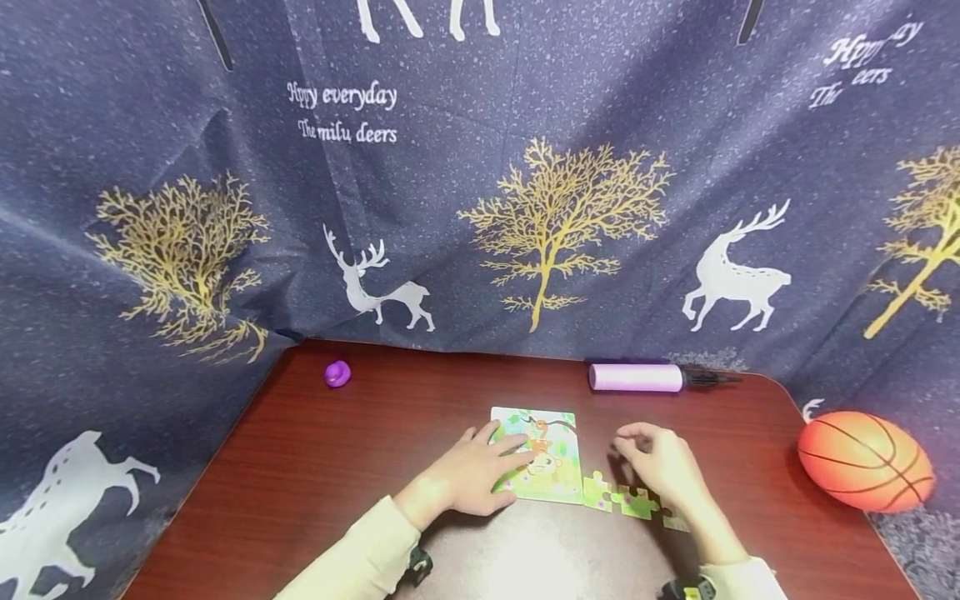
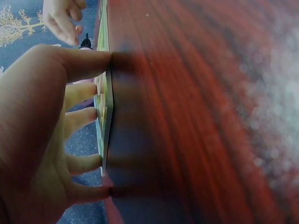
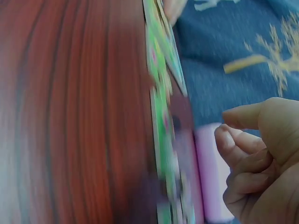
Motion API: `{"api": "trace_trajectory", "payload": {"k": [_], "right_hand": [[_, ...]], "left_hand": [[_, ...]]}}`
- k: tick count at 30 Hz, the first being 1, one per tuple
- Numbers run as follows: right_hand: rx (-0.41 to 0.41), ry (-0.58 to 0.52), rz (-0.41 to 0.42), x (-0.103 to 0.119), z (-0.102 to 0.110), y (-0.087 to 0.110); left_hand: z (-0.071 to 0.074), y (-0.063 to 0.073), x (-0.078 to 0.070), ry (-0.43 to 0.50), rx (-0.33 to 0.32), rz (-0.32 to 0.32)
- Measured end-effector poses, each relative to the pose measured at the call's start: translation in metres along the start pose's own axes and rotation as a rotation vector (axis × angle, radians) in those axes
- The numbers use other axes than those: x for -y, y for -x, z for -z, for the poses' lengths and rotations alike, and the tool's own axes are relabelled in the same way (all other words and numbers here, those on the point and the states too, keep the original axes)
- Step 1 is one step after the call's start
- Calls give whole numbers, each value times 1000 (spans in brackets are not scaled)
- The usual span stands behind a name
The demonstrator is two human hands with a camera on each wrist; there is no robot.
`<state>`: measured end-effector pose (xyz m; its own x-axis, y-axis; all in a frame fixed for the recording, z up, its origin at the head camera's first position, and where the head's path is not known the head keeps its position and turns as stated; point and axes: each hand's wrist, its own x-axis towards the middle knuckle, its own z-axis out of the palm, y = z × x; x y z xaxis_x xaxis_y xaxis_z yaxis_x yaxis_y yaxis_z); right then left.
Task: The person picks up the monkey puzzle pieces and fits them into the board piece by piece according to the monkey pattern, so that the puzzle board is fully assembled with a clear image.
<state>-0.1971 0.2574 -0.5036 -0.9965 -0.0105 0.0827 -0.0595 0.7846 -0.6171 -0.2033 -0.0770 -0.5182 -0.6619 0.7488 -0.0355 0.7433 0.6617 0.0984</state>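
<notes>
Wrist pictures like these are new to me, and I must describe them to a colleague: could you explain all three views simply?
There's no machine: a person works with bare hands. The head picture looks forward and down; the other two come from cameras on each wrist, so the table appears turned on its side.

The left hand rests with spread fingers on a picture board. The right hand is above a row of jigsaw pieces beside it, fingers curled; I see nothing held between them.

Farther back lie a purple duck and a lilac cylinder with a black tip; a basketball is at the right edge.
</notes>
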Motion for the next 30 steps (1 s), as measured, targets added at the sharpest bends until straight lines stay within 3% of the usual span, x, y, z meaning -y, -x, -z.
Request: {"api": "trace_trajectory", "payload": {"k": [7, 12, 18, 30], "right_hand": [[-22, 86, -39, -41, 32, 12], [51, 129, -127, -55, 42, 16], [140, 158, -156, -57, 45, 17], [95, 203, -177, -48, 39, 19]], "left_hand": [[0, -2, -3, -19, 7, 24], [1, -2, -5, -29, 20, 47], [3, -1, -6, -13, 22, 39], [2, -3, -6, -21, 24, 28]]}}
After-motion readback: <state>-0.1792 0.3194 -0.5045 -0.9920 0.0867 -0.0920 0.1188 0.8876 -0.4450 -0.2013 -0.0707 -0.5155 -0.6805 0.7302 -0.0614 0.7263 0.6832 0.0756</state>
